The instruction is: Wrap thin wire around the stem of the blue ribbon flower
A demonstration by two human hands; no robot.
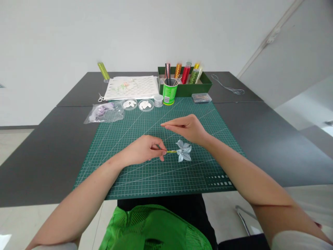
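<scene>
A pale blue artificial flower (184, 150) with several pointed petals hangs just over or rests against the cutting mat (145, 177); which of the two, I cannot tell. Its thin yellow-green stem points left, and my left hand (145, 150) pinches the end of it between thumb and fingers. My right hand (186, 127) is above and beyond the flower, its fingers pressed together and pointing left. Whatever might be between those fingertips is too small to make out.
Toward the back are a green can (170, 94) of tools, a green box (186, 90) of thread spools, a clear case (201, 98), two dishes of white pieces (146, 105), stacked round containers (158, 100), a plastic bag (105, 111), scissors (101, 98), papers (131, 87) and a yellow-green spool (103, 71).
</scene>
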